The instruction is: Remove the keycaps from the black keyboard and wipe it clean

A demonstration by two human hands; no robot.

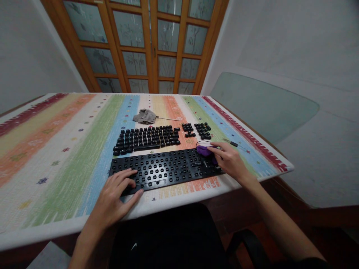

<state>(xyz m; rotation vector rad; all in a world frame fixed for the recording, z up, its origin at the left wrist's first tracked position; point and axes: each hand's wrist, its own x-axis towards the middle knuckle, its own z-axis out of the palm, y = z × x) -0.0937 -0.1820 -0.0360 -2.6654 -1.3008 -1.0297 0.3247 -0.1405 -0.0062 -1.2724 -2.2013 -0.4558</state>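
Observation:
A black keyboard base (157, 170) with its keycaps off lies near the table's front edge. My left hand (116, 192) grips its left end, fingers curled over the top and thumb at the front edge. At the other end, my right hand (228, 158) pinches a purple cloth (204, 150) against the base's upper right part. Part of the cloth is hidden under the fingers. Behind the base, the loose black keycaps (147, 137) are laid out in keyboard order, with further groups of keycaps (202, 130) to the right.
A grey cloth (145, 116) lies behind the keycaps, beside a thin metal rod (169, 118). A small dark-handled screwdriver-like tool (233, 143) is right of my right hand. A striped tablecloth (70, 149) covers the table. Wood-and-glass doors (151, 48) stand beyond.

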